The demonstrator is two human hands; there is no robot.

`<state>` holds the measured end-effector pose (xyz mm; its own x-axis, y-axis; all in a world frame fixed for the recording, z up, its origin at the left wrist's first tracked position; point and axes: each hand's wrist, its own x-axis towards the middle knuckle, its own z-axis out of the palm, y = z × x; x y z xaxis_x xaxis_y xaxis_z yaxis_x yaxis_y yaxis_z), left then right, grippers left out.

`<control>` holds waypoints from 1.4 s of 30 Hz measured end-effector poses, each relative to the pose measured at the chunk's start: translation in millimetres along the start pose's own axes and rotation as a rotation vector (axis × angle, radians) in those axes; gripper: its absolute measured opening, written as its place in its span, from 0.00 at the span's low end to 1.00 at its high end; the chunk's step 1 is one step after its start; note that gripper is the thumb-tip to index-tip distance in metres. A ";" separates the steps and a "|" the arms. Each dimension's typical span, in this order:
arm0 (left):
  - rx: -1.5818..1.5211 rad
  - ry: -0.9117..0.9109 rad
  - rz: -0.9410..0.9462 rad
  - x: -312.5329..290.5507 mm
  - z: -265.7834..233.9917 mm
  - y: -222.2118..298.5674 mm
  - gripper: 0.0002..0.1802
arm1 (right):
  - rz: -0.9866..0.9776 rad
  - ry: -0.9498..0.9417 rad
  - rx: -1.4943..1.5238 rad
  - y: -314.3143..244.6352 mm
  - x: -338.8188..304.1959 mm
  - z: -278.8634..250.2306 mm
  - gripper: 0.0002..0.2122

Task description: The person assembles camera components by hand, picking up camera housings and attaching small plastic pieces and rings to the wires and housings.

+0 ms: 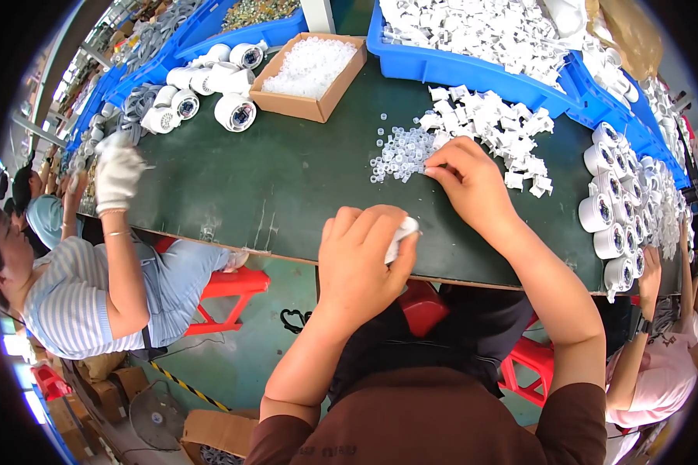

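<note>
step: pick-up of insert, judged | left hand: small white plastic part clasped | right hand: fingertips pinched at heap of small clear plastic rings, ring between them not discernible | next: one ring to be isolated, aligned to held part

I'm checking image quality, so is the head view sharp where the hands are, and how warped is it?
Head view: left hand and right hand look sharp; the table edge bows from fisheye distortion, the corners are black, and the light is even, without harsh glare.

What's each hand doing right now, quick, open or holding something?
Left hand: closed around a small white plastic part.
Right hand: fingertips pinched at the pile of small clear plastic rings; whether it grips one cannot be told.
</note>
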<state>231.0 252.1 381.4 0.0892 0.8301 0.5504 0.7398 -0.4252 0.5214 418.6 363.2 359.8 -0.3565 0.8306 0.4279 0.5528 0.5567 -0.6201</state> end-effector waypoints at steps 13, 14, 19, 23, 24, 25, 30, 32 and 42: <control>-0.070 -0.115 0.022 -0.9 6.5 8.6 0.16 | 0.534 -0.220 0.940 -53.2 -52.3 -39.3 0.06; -0.078 -0.090 0.025 -1.9 8.1 7.2 0.16 | 0.533 -0.240 0.941 -51.8 -54.3 -35.2 0.06; -0.082 -0.063 0.051 -4.0 8.9 4.6 0.18 | 0.637 -0.287 1.083 -51.7 -52.3 -31.9 0.06; -0.088 -0.073 0.045 -3.1 8.9 5.8 0.18 | 0.636 -0.382 1.114 -45.5 -48.8 -33.9 0.07; -0.086 -0.075 0.044 -3.5 8.5 5.7 0.18 | 0.659 -0.370 1.125 -50.2 -46.5 -36.1 0.06; -0.082 -0.075 0.042 -3.7 8.4 7.0 0.18 | 0.682 -0.359 1.135 -53.4 -45.2 -36.3 0.04; -0.047 -0.070 0.040 -4.1 10.2 6.9 0.19 | 0.671 -0.287 1.048 -61.7 -50.6 -20.0 0.05; -0.065 -0.023 0.019 -5.1 13.8 7.2 0.19 | 0.677 -0.263 1.021 -67.5 -51.2 -15.7 0.06; -0.079 0.044 0.046 -8.2 15.2 5.9 0.17 | 0.566 -0.154 1.039 -66.2 -59.3 -13.6 0.06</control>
<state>244.8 248.2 370.1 0.0911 0.7930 0.6024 0.6806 -0.4911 0.5437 413.4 276.9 384.3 -0.3840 0.9158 -0.1175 -0.1888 -0.2024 -0.9609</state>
